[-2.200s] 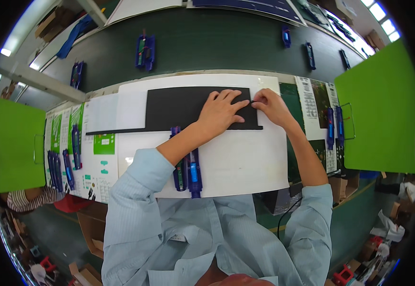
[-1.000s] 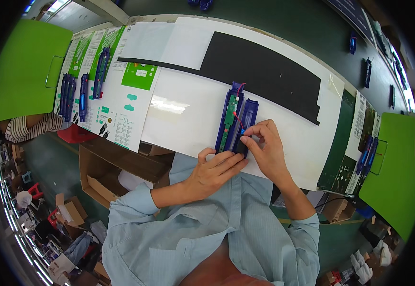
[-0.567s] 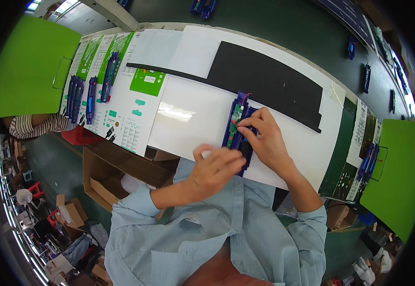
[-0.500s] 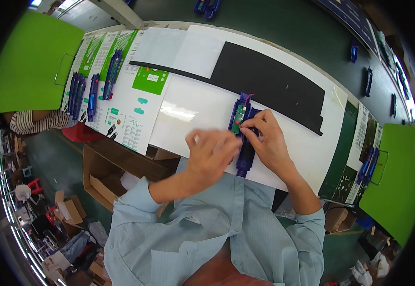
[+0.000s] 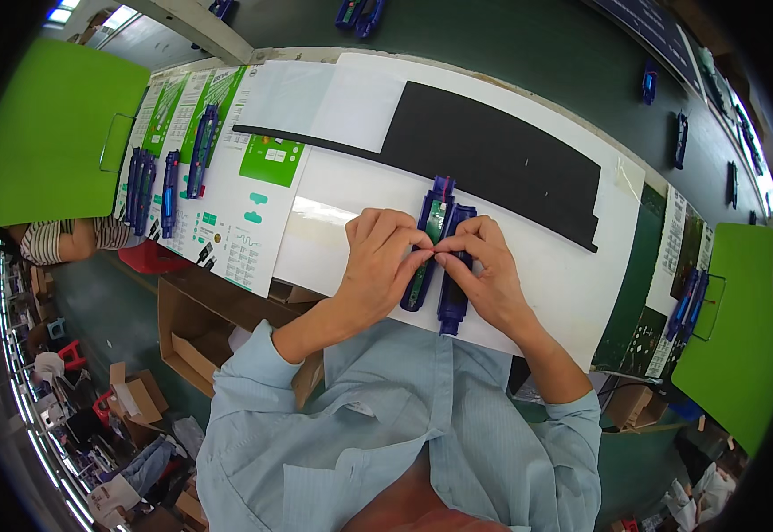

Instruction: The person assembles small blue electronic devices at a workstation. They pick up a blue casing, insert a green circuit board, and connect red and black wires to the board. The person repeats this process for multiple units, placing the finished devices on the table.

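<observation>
Both pinched closed: left hand and right hand, fingertips together over blue housing; any held part hidden. Halves lie side by side, green circuit board in left.

On my screen the scene is bright and rather even. In the upper left of the frame, a light is burnt out to white, and along the lower left rim a line of lamps glows. The white board carries a shiny patch of glare, a little left of the centre. The lens bends the far edge of the black sheet, and the corners fall into black. I see the left hand and the right hand quite clearly, but what is between their fingertips is too small for me. The clutter at lower left looks soft.
</observation>
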Tool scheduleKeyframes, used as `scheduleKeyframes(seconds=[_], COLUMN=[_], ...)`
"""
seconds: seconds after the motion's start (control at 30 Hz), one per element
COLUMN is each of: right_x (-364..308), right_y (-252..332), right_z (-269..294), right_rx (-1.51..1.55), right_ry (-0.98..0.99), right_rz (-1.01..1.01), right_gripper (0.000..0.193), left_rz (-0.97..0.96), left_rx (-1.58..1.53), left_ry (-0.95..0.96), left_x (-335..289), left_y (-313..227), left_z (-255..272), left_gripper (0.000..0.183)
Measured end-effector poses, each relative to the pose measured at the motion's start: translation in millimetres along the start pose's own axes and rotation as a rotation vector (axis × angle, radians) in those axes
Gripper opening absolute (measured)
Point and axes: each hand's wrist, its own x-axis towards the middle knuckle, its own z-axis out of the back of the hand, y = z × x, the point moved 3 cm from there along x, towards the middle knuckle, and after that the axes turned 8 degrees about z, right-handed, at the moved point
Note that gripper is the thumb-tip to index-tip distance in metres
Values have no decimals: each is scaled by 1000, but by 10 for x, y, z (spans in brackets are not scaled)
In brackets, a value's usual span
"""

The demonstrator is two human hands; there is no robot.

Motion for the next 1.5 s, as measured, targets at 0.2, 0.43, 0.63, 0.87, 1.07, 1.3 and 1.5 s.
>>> scheduleKeyframes(seconds=[0.2, 0.43, 0.63, 0.87, 1.07, 1.3, 1.5], right_x=[-50, 185, 202, 254, 330, 355, 331], right_y=[-53, 132, 199, 204, 222, 228, 220], right_z=[-36, -45, -103, -63, -50, -52, -52], right_rx=[69, -203, -472, -339, -293, -352, -350], right_ry=[-50, 109, 236, 278, 358, 417, 392], right_rz=[-37, 390, 458, 290, 169, 119, 131], right_gripper=[12, 15, 15, 8, 5, 8, 8], left_rz=[173, 21, -97, -91, -176, -181, -217], left_rx=[-97, 149, 65, -40, 72, 80, 70], left_ry=[-71, -94, -4, -41, 43, 34, 29], left_x=[-224, -378, -319, -556, -825, -846, -821], left_y=[-50, -61, 2, 18, 110, 129, 142], left_z=[-157, -134, -149, -87, -153, -175, -177], left_gripper=[20, 23, 22, 32, 53, 54, 50])
